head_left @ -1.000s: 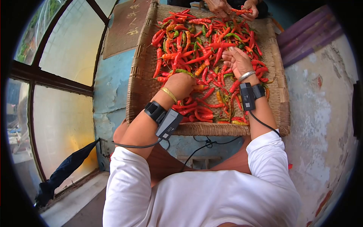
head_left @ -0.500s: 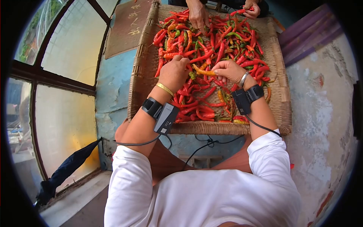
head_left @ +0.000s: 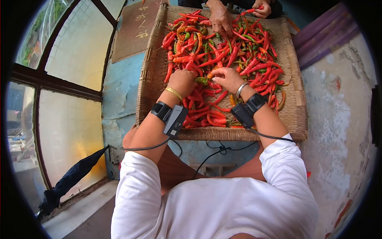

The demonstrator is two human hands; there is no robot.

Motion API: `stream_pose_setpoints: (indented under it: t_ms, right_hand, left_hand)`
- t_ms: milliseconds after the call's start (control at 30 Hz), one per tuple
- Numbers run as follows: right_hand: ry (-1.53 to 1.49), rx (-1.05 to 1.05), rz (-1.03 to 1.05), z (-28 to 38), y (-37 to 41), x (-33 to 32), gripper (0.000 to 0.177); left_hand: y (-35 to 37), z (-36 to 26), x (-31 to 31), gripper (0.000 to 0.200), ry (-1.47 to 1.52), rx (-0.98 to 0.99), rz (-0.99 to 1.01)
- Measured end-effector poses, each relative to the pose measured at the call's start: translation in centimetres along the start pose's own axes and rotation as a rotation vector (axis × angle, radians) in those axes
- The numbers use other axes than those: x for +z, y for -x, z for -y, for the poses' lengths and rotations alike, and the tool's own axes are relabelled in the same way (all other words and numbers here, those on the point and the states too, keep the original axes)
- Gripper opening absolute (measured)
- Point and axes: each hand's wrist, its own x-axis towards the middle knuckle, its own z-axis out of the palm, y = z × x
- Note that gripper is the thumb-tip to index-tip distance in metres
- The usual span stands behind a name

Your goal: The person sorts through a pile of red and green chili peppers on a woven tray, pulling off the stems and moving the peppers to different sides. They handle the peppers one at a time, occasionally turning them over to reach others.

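Observation:
Red, orange and green chili peppers [head_left: 215,59] lie heaped on a woven tray [head_left: 292,83] in front of me. My left hand [head_left: 183,82] is closed at the near side of the heap, its fingertips partly hidden. A green chili pepper [head_left: 201,80] sticks out from those fingers toward the right. Close beside it, my right hand [head_left: 230,81] pinches an orange chili pepper [head_left: 211,74], mostly covered by the fingers. Loose red chili peppers [head_left: 205,115] lie below both hands, near the tray's front edge.
Across the tray, another person's hand [head_left: 220,18] reaches into the heap; their other hand [head_left: 262,8] holds a red chili pepper. Black cables [head_left: 223,150] run below the tray. A folded dark umbrella [head_left: 75,175] leans by the window on the left. A peeling wall [head_left: 334,119] stands at right.
My right hand has moved left toward my left hand, bringing the orange chili pepper with it. The other person's reaching hand has shifted slightly right and nearer.

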Motion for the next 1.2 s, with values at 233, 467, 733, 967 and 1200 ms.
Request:
stream_pose_setpoints:
  t_ms: [233,467,733,967,1200]
  right_hand:
    - [0.395,-0.12,0.149,0.8,0.5,0.9,0.029]
    - [-0.358,0.13,-0.025,1.6,0.8,-4.4,0.024]
    - [-0.73,0.291,0.033,1.4,1.2,-2.9,0.044]
    - [-0.735,0.317,0.285,-1.4,0.4,0.7,0.019]
    - [-0.942,0.292,0.342,-0.3,0.8,1.4,0.022]
  left_hand:
    - [-0.2,-1.2,-0.5,0.017,0.216,0.147,0.008]
    - [-0.8,-0.8,-0.9,0.015,0.524,-0.123,-0.477]
    - [-0.4,-3.1,-1.3,0.011,0.883,0.054,-0.225]
    - [0.3,-4.5,-1.3,0.011,0.941,0.304,0.122]
    - [0.9,-5.0,-1.3,0.014,0.974,0.34,0.277]
